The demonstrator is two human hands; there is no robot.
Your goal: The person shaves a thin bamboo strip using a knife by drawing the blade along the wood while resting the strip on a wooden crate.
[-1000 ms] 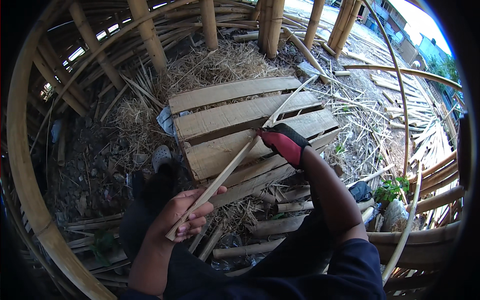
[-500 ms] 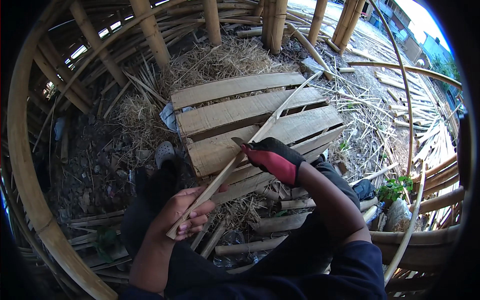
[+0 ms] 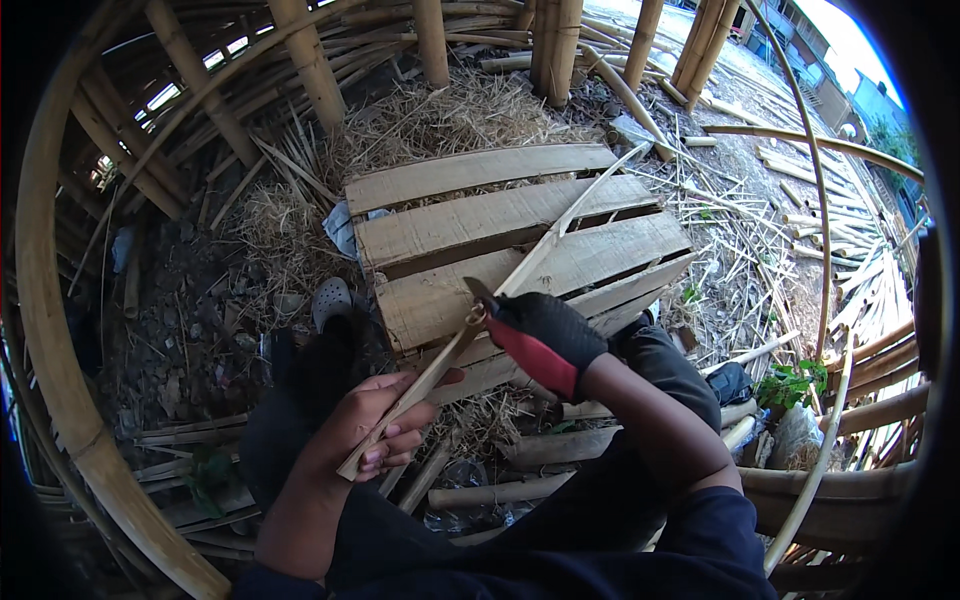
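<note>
A long split-bamboo strip (image 3: 545,248) lies slantwise over a slatted wooden pallet (image 3: 430,232), its near end raised toward me. Bare fingers of my left hand (image 3: 378,425) wrap round the strip close to that near end. Wearing a black and red glove, my right hand (image 3: 550,338) is closed round a knife whose handle is hidden in the fist. Its short dark blade (image 3: 480,291) sticks out to the left at the strip. A small curled shaving (image 3: 475,317) shows on the strip just below the blade.
Dry straw (image 3: 440,125) is heaped behind the pallet. Upright bamboo posts (image 3: 430,45) stand at the back. A bent bamboo pole (image 3: 65,360) curves along the left. Cut bamboo pieces (image 3: 500,492) lie by my legs, with more scattered at right. A grey clog (image 3: 331,303) is left of the pallet.
My right hand and the knife have shifted slightly down and right along the strip, and a curl now shows by the blade. My left hand keeps its hold.
</note>
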